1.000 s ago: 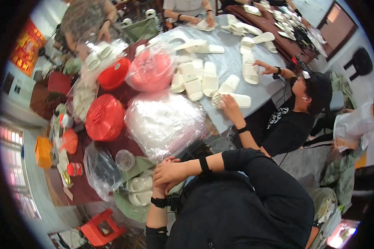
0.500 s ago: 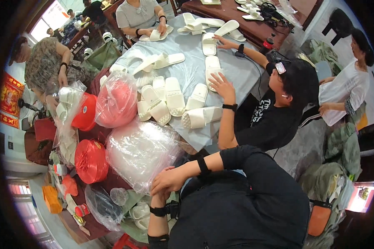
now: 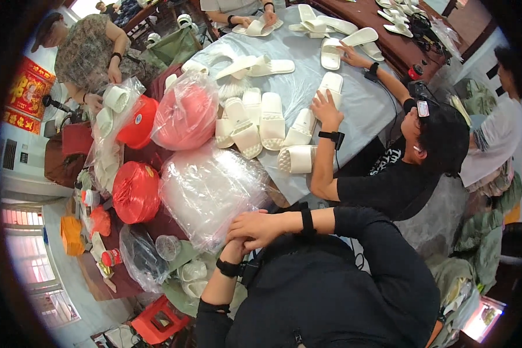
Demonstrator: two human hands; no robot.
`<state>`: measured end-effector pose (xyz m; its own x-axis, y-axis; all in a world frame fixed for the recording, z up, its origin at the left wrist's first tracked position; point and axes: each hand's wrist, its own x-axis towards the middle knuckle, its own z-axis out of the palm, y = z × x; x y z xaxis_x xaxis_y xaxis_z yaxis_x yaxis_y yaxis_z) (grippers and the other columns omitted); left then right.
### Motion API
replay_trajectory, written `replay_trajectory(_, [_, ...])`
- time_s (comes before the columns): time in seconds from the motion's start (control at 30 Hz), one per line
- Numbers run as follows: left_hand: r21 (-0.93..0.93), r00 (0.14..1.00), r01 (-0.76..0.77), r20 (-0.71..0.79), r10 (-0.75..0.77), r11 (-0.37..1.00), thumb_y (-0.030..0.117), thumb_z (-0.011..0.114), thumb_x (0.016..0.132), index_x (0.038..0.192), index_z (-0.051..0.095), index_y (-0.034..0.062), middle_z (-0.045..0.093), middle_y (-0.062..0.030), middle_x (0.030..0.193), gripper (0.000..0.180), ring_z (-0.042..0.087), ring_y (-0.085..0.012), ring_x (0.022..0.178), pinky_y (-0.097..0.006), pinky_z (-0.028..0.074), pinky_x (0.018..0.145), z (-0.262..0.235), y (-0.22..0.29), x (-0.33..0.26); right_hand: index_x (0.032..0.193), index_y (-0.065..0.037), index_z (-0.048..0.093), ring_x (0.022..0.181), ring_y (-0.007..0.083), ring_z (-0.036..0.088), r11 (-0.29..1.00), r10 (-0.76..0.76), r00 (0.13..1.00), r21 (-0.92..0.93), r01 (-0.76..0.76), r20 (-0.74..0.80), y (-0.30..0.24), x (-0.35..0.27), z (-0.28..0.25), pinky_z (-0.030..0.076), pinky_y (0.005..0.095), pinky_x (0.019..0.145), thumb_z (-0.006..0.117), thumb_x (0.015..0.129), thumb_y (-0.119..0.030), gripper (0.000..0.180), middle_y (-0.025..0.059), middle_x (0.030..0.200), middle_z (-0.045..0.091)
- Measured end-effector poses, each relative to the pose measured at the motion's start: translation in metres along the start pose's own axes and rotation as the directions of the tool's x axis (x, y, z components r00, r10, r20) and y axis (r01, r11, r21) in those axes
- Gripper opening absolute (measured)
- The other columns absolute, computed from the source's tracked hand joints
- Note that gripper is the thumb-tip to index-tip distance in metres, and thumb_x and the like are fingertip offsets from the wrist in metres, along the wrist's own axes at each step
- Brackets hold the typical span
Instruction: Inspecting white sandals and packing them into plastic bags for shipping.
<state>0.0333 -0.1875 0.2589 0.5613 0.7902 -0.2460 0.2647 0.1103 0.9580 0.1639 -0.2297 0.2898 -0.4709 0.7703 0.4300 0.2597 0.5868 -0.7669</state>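
My right hand (image 3: 260, 225) lies across my left hand (image 3: 235, 248), its fingers closed over it. Most of the left hand's fingers are hidden beneath. Both hands rest at the near edge of a large clear plastic bag (image 3: 209, 180) packed with whitish, folded-looking plastic. Beyond it, white slippers (image 3: 271, 119) lie in a cluster on the covered table (image 3: 272, 182). At the right, a co-worker in black touches one slipper (image 3: 330, 84) with one hand (image 3: 327, 111) and another slipper (image 3: 332, 55) with the other.
Red plastic-wrapped bundles (image 3: 136, 192) stand left of the clear bag. Nearby are a clear cup (image 3: 168, 247), a dark plastic bag (image 3: 139, 258) and a red stool (image 3: 159, 319). Other people work at the far side; one handles a slipper (image 3: 255, 27).
The whole view has shifted, so the table sits further right and higher. My hands remain together. The co-worker's nearer hand has come down onto a slipper.
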Motion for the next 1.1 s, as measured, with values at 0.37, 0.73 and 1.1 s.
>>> replay_trajectory(0.37, [-0.133,0.997,0.018,0.079,-0.008,0.991,0.038,0.041,0.091,0.108,0.049,0.0036,0.058,-0.0121,0.1,0.039,0.056,-0.0257,0.089,-0.035,0.044,0.077,-0.046,0.009,0.018,0.105,-0.005,0.057,0.093,0.0278,0.048,0.993,-0.027,0.998,-0.114,0.022,-0.048,0.024,0.039,0.029,0.036,0.0392,0.083,0.056,0.067,-0.012,0.039,0.0107,0.098,0.055])
replay_trajectory(0.73, [-0.282,0.977,0.06,0.213,0.002,0.957,0.039,0.04,0.092,0.109,0.049,0.0035,0.058,-0.0122,0.101,0.04,0.056,-0.0255,0.09,-0.035,0.044,0.078,-0.098,-0.007,0.024,0.1,-0.006,0.059,0.098,0.0284,0.049,0.996,0.08,0.993,0.032,-0.083,0.083,0.032,0.094,0.036,0.038,0.0412,0.084,0.056,0.064,-0.019,0.038,0.0102,0.099,0.057])
replay_trajectory(1.1, [-0.386,0.902,0.149,0.431,0.035,0.91,0.039,0.039,0.092,0.11,0.049,0.0033,0.057,-0.0122,0.103,0.041,0.056,-0.0253,0.092,-0.035,0.044,0.079,-0.141,-0.031,0.011,0.102,-0.007,0.059,0.097,0.0293,0.049,0.994,0.109,0.991,-0.034,-0.107,0.072,0.043,0.119,0.064,0.036,0.0419,0.086,0.056,0.065,-0.016,0.038,0.011,0.101,0.057])
